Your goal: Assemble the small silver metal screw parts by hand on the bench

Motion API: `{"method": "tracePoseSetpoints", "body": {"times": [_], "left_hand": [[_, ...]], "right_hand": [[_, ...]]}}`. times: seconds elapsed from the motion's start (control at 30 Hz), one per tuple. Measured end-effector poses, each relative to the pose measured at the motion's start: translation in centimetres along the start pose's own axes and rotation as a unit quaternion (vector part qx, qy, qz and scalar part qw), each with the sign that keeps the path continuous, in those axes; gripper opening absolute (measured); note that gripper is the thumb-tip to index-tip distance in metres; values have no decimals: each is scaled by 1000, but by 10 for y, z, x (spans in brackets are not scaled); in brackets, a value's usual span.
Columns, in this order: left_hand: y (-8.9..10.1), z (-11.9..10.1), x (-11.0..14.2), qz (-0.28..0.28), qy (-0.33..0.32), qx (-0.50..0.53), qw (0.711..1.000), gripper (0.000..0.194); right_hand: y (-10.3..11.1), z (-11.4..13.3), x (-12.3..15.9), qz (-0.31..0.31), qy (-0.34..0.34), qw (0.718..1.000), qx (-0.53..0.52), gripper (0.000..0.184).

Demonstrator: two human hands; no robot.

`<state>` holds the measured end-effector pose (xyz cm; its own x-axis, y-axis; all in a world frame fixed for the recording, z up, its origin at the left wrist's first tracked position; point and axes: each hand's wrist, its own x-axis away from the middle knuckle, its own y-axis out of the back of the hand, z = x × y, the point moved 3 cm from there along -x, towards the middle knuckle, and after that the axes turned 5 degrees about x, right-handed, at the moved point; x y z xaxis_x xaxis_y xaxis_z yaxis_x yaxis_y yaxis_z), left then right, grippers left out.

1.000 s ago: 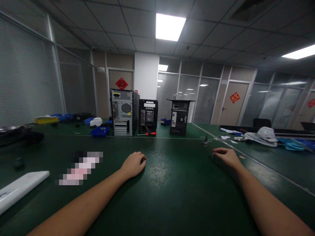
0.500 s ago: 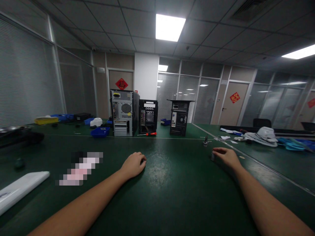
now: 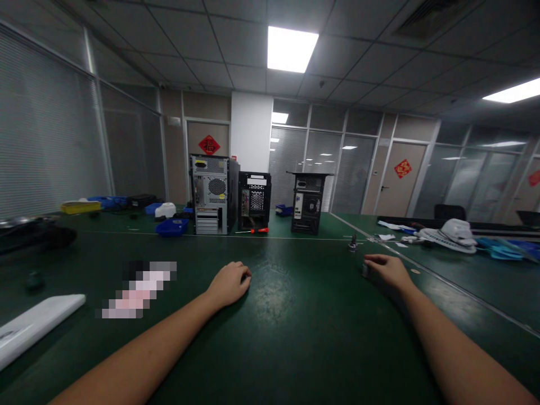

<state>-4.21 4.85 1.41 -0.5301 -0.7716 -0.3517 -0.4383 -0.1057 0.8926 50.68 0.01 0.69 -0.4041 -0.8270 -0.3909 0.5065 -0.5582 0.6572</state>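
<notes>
My left hand [image 3: 230, 282] rests on the green table, its fingers curled into a loose fist. Nothing shows in it. Over to the right, my right hand [image 3: 387, 269] pinches a small grey metal cylinder [image 3: 365, 270] between thumb and fingertips. That cylinder is upright, with its lower end at or close to the tabletop. Just beyond it stands a small dark metal piece [image 3: 352, 244] with a narrow top and wider base, apart from my fingers.
Three computer towers [image 3: 212, 194] line the far side, with a red-handled screwdriver [image 3: 258, 230] before them. A blue bin [image 3: 171, 226] sits left of them. White slab [image 3: 40, 323] and blurred-out pinkish item [image 3: 139, 292] lie at left. A white cap [image 3: 453, 235] lies far right.
</notes>
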Motion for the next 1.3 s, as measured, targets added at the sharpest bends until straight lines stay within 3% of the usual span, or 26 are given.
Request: {"method": "tracePoseSetpoints", "body": {"times": [0.37, 0.73, 1.07, 1.3], "left_hand": [[1, -1, 1, 0, -3, 9, 1000, 30], [1, -1, 1, 2, -8, 5, 1000, 31], [2, -1, 1, 4, -5, 6, 1000, 32], [5, -4, 1, 9, 1, 13, 1000, 32]], "right_hand": [[-1, 6, 3, 8, 2, 998, 56, 46], [2, 17, 11, -39, 20, 995, 87, 45], [-1, 18, 10, -11, 30, 996, 83, 40], [-6, 12, 8, 19, -1, 999, 30, 46]]}}
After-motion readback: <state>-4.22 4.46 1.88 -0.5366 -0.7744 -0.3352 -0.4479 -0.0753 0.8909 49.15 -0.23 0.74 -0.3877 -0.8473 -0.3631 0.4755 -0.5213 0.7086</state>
